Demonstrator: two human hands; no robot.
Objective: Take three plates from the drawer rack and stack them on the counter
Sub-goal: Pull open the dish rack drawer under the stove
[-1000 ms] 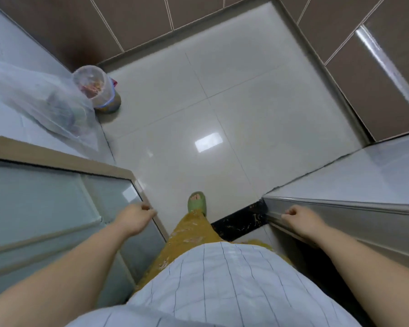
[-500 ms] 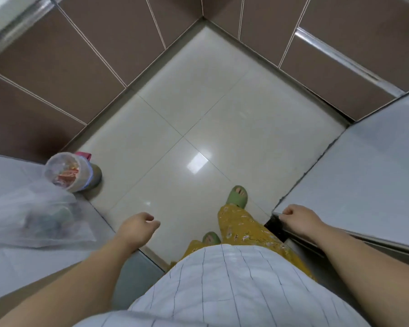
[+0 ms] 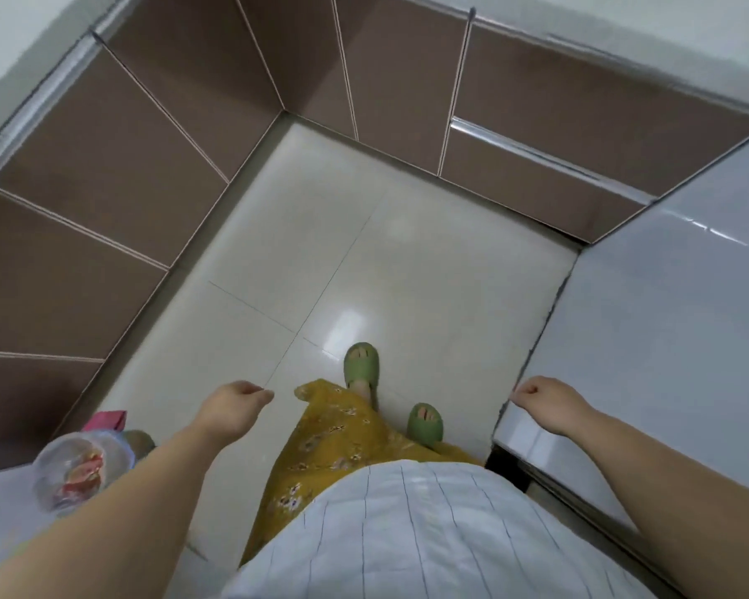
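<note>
Standing mid-kitchen | left hand loosely curled, empty, over floor | right hand fisted at counter edge, likely bracing; grasp unclear | no plates visible

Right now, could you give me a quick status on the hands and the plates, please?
Left hand loosely curled, empty, over the floor. Right hand curled at the counter corner. No plates or drawer rack in view. Nothing blocking.

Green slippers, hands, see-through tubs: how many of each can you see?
Green slippers: 2
Hands: 2, left hand, right hand
See-through tubs: 1
Total: 5
</note>
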